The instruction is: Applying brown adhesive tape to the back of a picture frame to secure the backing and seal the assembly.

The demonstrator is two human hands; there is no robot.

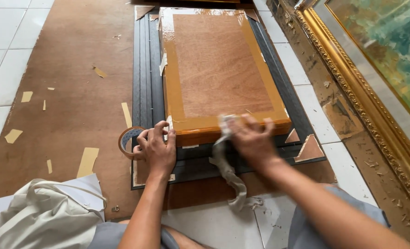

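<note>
Currently both hands sit at the near edge of a wooden panel (219, 69), which lies flat on a dark frame (145, 69) on the floor. Panel edges are wrapped in glossy brown tape.

Left hand (156, 147): fingers curled, resting on the frame at the panel's near-left corner, fingertips touching the taped edge. Not holding anything that I can see. Tape roll (127, 140) lies just beside it on the left, touching or nearly touching the knuckles.

Right hand (251, 138): pressed down on the taped near edge of the panel, gripping a grey rag (228, 170). Hand is motion-blurred, so exact finger grip can't be read; looks like the rag is bunched under the palm. Rag tail trails off the frame onto the floor tiles toward the person.

Around it: brown board sheet (76, 92) under the frame, with tape scraps scattered over it. White cloth bundle (43, 212) at near left. Ornate gold picture frame (366, 92) with a greenish painting leans along the right side, well apart from the hands. Triangular cardboard corners (308, 150) sit on the frame's near-right corner.
</note>
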